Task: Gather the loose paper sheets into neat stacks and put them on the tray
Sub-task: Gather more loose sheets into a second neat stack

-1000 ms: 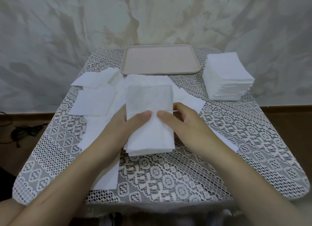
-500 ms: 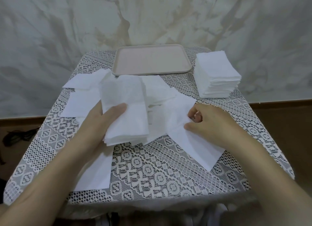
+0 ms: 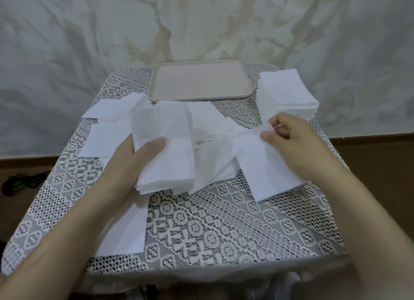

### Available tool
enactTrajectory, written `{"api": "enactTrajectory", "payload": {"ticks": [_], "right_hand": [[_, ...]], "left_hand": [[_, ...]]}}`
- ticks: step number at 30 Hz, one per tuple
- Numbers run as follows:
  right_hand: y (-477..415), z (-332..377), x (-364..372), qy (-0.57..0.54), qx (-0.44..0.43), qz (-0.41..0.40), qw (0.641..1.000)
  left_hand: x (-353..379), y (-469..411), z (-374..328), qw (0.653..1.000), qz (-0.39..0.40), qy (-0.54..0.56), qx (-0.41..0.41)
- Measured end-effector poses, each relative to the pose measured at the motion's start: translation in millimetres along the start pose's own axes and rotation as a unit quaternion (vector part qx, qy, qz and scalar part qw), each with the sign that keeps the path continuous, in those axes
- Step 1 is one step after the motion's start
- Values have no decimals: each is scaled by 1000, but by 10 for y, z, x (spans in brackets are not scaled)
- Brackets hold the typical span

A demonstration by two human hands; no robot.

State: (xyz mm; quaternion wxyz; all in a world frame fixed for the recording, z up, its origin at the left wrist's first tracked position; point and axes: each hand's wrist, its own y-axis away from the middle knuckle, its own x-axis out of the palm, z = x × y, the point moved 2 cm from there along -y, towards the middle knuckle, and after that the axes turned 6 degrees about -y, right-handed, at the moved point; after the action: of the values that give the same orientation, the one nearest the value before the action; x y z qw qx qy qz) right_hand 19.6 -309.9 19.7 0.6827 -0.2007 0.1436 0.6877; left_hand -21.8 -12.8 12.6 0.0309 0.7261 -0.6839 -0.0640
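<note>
The left hand [image 3: 134,163] grips a stack [image 3: 164,147] of white sheets, thumb pressed across the top and fingers curled underneath, holding it tilted just above the counter [image 3: 224,228] a little toward 9 o'clock from the middle. The right hand [image 3: 291,147] pinches the far corner of a single sheet [image 3: 266,169] between thumb and forefinger at about 3 o'clock; the sheet's near edge hangs over the lace cloth [image 3: 201,243].

Between the two hands more loose sheets [image 3: 212,129] lie overlapping. Others lie at 10 o'clock [image 3: 112,108] and 9 o'clock [image 3: 103,138], and one at 7 o'clock [image 3: 125,230] lies partly under the left forearm.

The pink tray [image 3: 201,82] sits at 12 o'clock at the far edge, with no paper on it. A tall squared pile [image 3: 286,93] stands just beside it at 1 o'clock, on the counter rather than the tray.
</note>
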Motion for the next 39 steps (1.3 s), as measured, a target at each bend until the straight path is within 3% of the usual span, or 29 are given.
{"api": "enactTrajectory", "payload": {"ticks": [4, 9, 15, 20, 24, 29, 32, 39], "right_hand": [[-12, 66, 71, -109, 5, -32, 993], [-104, 54, 264, -114, 25, -19, 993], [-67, 57, 552, 141, 47, 40, 988], [-36, 73, 524, 98, 109, 99, 984], [30, 35, 495, 53, 110, 133, 984], [39, 71, 406, 112, 28, 43, 992], [-16, 45, 302, 62, 1, -6, 998], [-55, 133, 208, -111, -2, 4, 994]], "left_hand": [[-21, 8, -2, 1000, 5, 3, -2], [-13, 5, 13, 1000, 11, 5, -5], [-29, -10, 35, 1000, 13, 17, -12], [-56, -15, 45, 1000, 18, 12, -10], [-41, -9, 27, 1000, 21, 8, -14], [-44, -21, 23, 999, 28, -4, -21], [-77, -21, 11, 998, 46, -28, -31], [-140, -35, 10, 999, 26, -38, -17]]}}
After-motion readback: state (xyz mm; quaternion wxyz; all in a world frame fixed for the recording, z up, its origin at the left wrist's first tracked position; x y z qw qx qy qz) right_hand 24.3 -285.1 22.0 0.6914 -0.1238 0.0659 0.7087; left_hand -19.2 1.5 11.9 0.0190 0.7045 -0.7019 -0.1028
